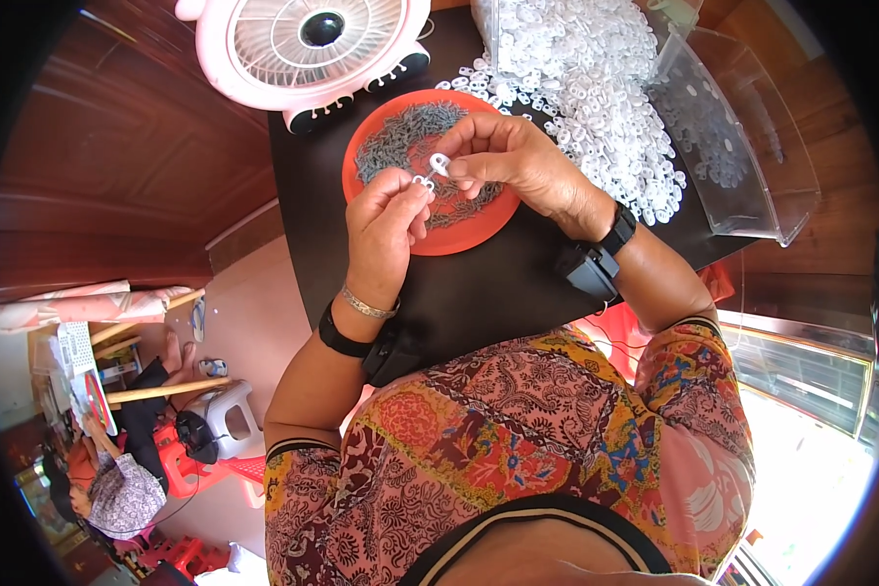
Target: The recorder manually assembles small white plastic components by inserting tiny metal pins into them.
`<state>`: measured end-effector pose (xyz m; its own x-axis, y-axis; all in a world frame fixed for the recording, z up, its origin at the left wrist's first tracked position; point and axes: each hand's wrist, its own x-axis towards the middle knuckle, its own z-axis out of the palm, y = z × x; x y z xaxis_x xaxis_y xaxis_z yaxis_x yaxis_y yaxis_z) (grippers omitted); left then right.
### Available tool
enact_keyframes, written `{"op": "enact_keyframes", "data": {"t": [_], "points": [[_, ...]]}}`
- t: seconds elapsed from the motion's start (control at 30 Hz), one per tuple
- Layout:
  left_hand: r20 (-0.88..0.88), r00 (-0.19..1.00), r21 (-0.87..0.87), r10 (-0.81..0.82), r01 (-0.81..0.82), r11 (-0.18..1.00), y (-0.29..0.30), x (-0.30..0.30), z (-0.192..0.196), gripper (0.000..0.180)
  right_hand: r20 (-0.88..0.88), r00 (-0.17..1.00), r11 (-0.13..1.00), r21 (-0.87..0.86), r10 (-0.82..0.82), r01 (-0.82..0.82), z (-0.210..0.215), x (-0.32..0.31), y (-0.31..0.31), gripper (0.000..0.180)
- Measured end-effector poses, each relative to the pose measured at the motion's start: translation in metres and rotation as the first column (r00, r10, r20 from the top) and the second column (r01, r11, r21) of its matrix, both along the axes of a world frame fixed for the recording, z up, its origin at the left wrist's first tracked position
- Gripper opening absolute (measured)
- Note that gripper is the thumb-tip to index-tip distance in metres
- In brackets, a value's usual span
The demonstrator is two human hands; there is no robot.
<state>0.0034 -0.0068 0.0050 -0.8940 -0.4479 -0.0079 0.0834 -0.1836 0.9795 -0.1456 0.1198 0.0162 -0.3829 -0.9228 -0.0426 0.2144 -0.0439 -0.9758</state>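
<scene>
My left hand (386, 220) pinches a small white plastic piece with loops (423, 183) between thumb and fingers. Closed on a rounded white plastic piece with a hole (440, 164) is my right hand (523, 161). The two pieces nearly meet; whether something joins them is too small to tell. Both hands are over a round orange-red plate (456, 242). On it lie many thin grey metal pieces (400, 137), like screws or nails, partly hidden by my fingers.
A big heap of white oval plastic pieces (610, 127) spreads over the dark table (308, 195). A clear plastic bin (752, 195) stands at the right, a pink fan (254, 93) at the far left. Beyond the table at lower left, a person (127, 493) sits near stools (230, 415).
</scene>
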Motion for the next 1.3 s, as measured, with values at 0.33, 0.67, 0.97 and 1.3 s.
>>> {"op": "enact_keyframes", "data": {"t": [0.33,0.67,0.97,1.3], "points": [[0.036,0.999,-0.017,-0.006,0.006,1.0,-0.001,0.001,0.002,0.015,0.148,0.987,0.998,0.011,0.056,-0.058,-0.002,-0.003,0.001,0.021],[0.061,0.998,-0.03,-0.008,0.009,1.0,-0.001,0.001,0.002,0.017,0.042,0.999,1.0,0.003,0.028,-0.028,0.001,0.002,0.001,0.018],[0.067,0.998,-0.053,0.001,0.002,0.999,0.0,0.001,0.001,0.016,-0.163,0.985,0.998,0.004,-0.053,0.055,0.005,0.008,0.001,0.014],[0.097,0.995,-0.065,0.018,-0.012,0.998,0.002,0.001,0.002,0.017,-0.164,0.986,1.0,0.022,-0.017,0.021,0.005,0.01,0.001,0.014]]}}
